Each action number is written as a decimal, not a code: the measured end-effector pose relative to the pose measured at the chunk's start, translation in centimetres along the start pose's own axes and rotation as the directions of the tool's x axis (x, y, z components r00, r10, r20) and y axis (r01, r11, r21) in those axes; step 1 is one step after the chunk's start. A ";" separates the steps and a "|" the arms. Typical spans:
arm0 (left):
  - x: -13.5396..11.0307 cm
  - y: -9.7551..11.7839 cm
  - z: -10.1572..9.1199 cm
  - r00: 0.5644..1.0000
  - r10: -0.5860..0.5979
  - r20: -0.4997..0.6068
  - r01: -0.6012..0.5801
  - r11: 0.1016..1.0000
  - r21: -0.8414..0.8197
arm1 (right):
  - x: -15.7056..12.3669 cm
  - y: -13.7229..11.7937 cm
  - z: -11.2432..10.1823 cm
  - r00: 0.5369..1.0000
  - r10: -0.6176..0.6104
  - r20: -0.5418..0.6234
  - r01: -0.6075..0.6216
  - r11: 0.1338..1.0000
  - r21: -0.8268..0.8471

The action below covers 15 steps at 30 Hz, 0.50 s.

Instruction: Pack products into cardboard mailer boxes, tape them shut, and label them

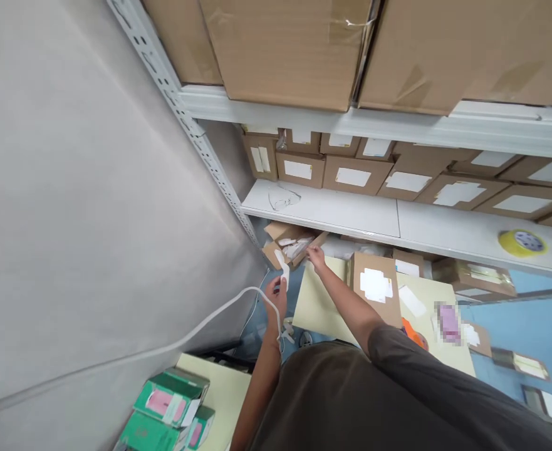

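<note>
- White corded plastic scanner (283, 269) sits in my left grip (276, 295), which is closed round its handle, just beside the open brown cardboard box (276, 250).
- It looks light, rigid and smooth; I judge the handle the safest hold.
- Right grip (316, 257) reaches the box's edge; I cannot tell whether it is open or closed.

Light: bright, even — soft shadow under the white shelf (332, 213).
Edges: lines bow above it.
Blur: pixelated patch (448, 322) below it.

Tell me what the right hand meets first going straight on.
Probably the open cardboard box; the right hand seems to touch its flap, though depth is unclear.
</note>
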<state>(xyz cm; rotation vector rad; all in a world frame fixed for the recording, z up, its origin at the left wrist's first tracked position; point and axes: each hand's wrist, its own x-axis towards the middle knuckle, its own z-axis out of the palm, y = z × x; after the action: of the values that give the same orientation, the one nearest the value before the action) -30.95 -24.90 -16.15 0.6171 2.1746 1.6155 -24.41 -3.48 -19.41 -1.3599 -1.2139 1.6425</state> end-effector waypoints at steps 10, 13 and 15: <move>-4.2 0.0 11.5 0.693 0.452 0.561 -0.585 0.807 0.073 | -13.7 2.7 -15.0 0.988 0.154 0.002 -0.146 0.935 0.324; -6.3 0.8 14.8 0.614 0.401 0.680 -0.572 0.820 0.033 | -14.8 2.9 -18.8 0.969 0.109 -0.220 -0.033 0.946 0.324; -7.1 1.3 16.8 0.640 0.310 0.703 -0.436 0.900 0.000 | -15.3 3.4 -21.2 0.944 0.120 -0.307 -0.021 0.951 0.308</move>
<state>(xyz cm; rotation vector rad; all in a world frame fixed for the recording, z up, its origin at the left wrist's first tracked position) -15.90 -14.97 -19.43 1.5401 1.6643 1.0729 -0.10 -13.60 -17.76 -1.4191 -0.6989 1.5048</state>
